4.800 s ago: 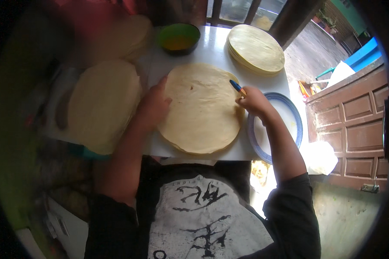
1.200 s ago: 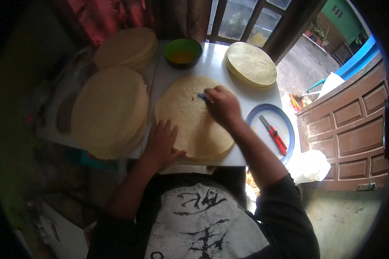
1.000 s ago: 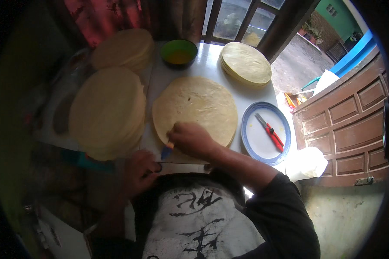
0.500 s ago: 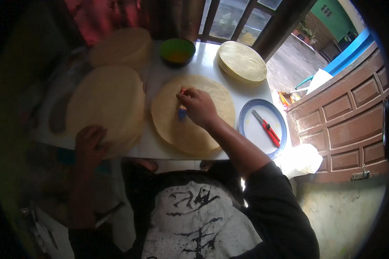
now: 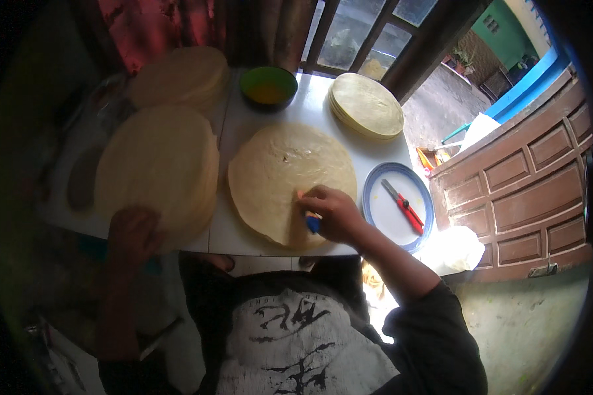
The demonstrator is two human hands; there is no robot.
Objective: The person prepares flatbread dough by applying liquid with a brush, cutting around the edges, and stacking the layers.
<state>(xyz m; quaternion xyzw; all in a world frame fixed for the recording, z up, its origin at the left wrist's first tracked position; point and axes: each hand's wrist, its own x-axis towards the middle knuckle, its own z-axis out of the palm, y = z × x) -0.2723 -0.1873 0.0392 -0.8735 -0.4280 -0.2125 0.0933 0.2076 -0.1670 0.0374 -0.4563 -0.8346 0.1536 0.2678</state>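
A small brush with a blue head and an orange handle is pinched in my right hand. Its head meets the glossy top of a pale, round, flat dough sheet in the middle of the table, near the right front edge. One small dark spot marks that sheet. To the left, my left hand rests on the near edge of a tall stack of similar round sheets; its fingers lie over the edge in shade, fairly dim.
Behind stand a green bowl with yellow liquid, another stack at far left and a smaller stack at right. A blue-rimmed plate holds a red cutter knife. A brown door stands beyond the table's right side.
My right hand has moved the brush right and toward me across the round sheet, away from its centre. My left hand has stayed at the left stack's near edge.
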